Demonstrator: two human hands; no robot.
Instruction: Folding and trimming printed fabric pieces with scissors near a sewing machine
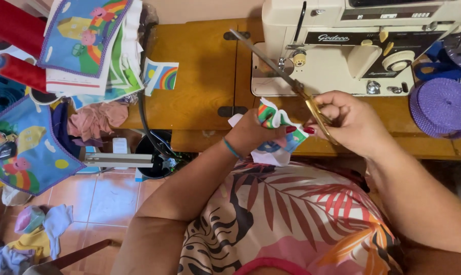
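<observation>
Close together, hands at the table edge [200,133]: left [253,133] pinching printed fabric [277,127], right [350,122] gripping gold-handled scissors [291,84].

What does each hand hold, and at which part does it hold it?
The right hand holds scissors by the gold handles, blades pointing away. The left hand grips a small printed fabric piece, bunched in its fingers near the piece's upper edge.

A black rectangular label strip [363,37] with pale lettering runs across the front of the cream sewing machine [337,61], far right. No packages, signs or screens show.
</observation>
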